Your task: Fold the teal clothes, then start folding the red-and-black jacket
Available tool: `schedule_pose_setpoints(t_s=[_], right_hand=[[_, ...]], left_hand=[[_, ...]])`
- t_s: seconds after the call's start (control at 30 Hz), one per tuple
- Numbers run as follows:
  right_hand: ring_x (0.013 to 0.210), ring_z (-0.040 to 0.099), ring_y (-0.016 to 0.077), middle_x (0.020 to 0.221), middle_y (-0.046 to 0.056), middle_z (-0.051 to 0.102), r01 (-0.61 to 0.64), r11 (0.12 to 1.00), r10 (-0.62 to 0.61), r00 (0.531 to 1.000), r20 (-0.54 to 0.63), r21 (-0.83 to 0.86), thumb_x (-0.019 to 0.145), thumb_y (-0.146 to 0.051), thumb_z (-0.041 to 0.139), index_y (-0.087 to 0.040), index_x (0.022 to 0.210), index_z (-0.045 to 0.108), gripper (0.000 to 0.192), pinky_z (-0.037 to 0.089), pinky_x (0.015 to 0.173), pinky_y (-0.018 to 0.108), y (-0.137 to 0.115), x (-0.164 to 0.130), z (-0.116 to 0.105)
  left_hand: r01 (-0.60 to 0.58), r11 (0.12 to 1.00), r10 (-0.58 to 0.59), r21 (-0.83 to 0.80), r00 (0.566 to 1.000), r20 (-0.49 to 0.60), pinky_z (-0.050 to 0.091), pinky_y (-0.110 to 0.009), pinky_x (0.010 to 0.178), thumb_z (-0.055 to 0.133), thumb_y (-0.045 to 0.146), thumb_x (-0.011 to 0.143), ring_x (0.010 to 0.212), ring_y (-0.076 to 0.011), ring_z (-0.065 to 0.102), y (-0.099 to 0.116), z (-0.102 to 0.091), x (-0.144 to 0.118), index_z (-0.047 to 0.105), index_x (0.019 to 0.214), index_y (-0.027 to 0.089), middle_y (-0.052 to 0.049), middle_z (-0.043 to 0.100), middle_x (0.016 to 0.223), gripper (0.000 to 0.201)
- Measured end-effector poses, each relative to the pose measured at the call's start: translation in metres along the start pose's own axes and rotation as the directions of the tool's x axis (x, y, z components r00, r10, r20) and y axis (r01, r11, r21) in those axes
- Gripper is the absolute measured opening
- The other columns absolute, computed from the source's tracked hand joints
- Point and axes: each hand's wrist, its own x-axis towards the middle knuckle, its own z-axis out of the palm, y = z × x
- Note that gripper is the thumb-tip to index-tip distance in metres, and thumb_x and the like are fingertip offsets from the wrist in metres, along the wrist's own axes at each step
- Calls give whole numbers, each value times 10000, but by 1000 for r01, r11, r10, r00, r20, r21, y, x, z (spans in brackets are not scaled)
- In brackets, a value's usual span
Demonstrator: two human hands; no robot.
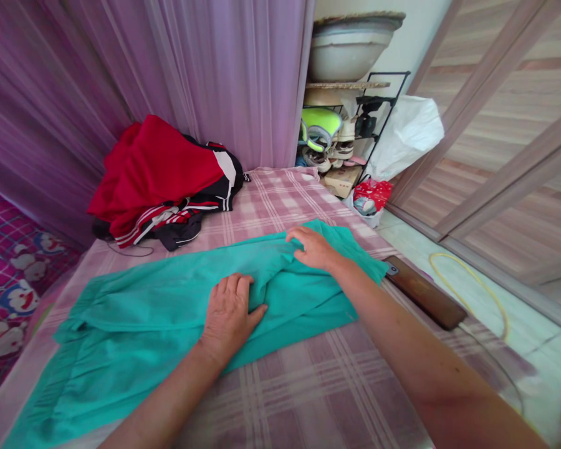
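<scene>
Teal trousers (159,305) lie spread across the bed, their gathered elastic waistband at the left and the legs running to the right. My left hand (229,312) rests on the middle of the cloth, fingers together and thumb stretched apart, pressing it from above. Farther along, near the upper edge, my right hand (311,246) has its thumb and curled fingers closed about a small raised fold of the trousers. Creases run between the two hands. The undersides of the right fingers are partly hidden.
A heap of red and black clothes (163,181) sits by the purple curtain (234,75). A phone (425,293) with a cable lies on the plaid bedsheet (280,399) at the right edge. Beyond stand a shoe rack (378,137) and wooden sliding doors (509,125).
</scene>
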Motion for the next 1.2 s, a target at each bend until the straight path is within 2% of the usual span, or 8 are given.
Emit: schedule_pose_setpoints(t_s=[0.2, 0.3, 0.4, 0.5, 0.67, 0.73, 0.97, 1.2], right_hand=[[1313, 503, 272, 1462, 83, 555, -8, 978, 27, 996, 87, -211, 834, -100, 539, -228, 1247, 657, 448, 394, 1046, 445, 14, -24, -4], [1216, 563, 280, 1343, 113, 648, 13, 943, 25, 993, 112, -332, 945, -163, 479, -196, 1168, 715, 327, 408, 995, 436, 14, -20, -10], [1097, 613, 264, 1169, 131, 721, -38, 908, 96, 988, 118, -417, 970, -173, 457, -170, 1083, 743, 307, 423, 945, 401, 15, -13, -17], [1106, 609, 246, 1163, 115, 725, -26, 922, 73, 991, 108, -386, 953, -166, 470, -183, 1122, 730, 311, 413, 956, 376, 18, -14, -21], [1297, 500, 294, 1432, 111, 586, 103, 958, -103, 995, 14, -267, 900, -349, 605, -209, 1370, 601, 491, 349, 1065, 452, 17, -29, -16], [1294, 503, 292, 1420, 108, 599, 112, 957, -118, 993, -4, -268, 913, -328, 595, -215, 1345, 625, 448, 342, 1070, 459, 16, -29, -16], [1106, 631, 281, 1167, 127, 734, -153, 939, 143, 988, -55, -308, 991, -256, 435, -209, 1192, 721, 353, 428, 972, 396, 13, 8, -46], [1086, 648, 291, 1144, 124, 743, -202, 931, 203, 979, -27, -304, 968, -192, 417, -220, 1183, 728, 380, 453, 942, 386, 12, 21, -54]], left_hand=[[-10, 990, -11, 144, 990, 138, 525, -449, 845, 609, 308, 874, 990, -315, 632, 7, -10, 4, 635, 1135, 169, -143, 670, 1073, 296], [-18, 977, -25, 211, 980, 199, 541, -405, 802, 482, 174, 912, 916, -272, 660, 2, -17, 4, 640, 1174, 178, -125, 677, 1065, 306], [-34, 975, -2, 217, 987, 162, 549, -382, 831, 433, 137, 926, 935, -251, 670, -9, -28, 7, 643, 1225, 202, -119, 682, 1096, 371], [-24, 984, 6, 178, 995, 101, 545, -380, 899, 432, 164, 934, 991, -246, 668, -20, -41, 14, 648, 1251, 222, -106, 688, 1137, 388], [57, 992, -69, 111, 991, 110, 534, -378, 942, 429, 211, 934, 1065, -258, 671, -28, -57, 32, 630, 1278, 208, -98, 706, 1186, 398], [93, 991, -104, 98, 989, 105, 529, -378, 943, 446, 222, 925, 1074, -267, 674, -32, -63, 40, 625, 1265, 197, -97, 720, 1177, 384], [116, 977, -130, 179, 989, 70, 514, -381, 959, 445, 233, 903, 1098, -282, 672, -52, -93, 70, 666, 1188, 195, -96, 730, 1174, 363], [61, 998, -65, 35, 990, 122, 502, -360, 1009, 490, 269, 880, 1103, -249, 668, -50, -98, 68, 692, 1169, 233, -41, 740, 1187, 354]])
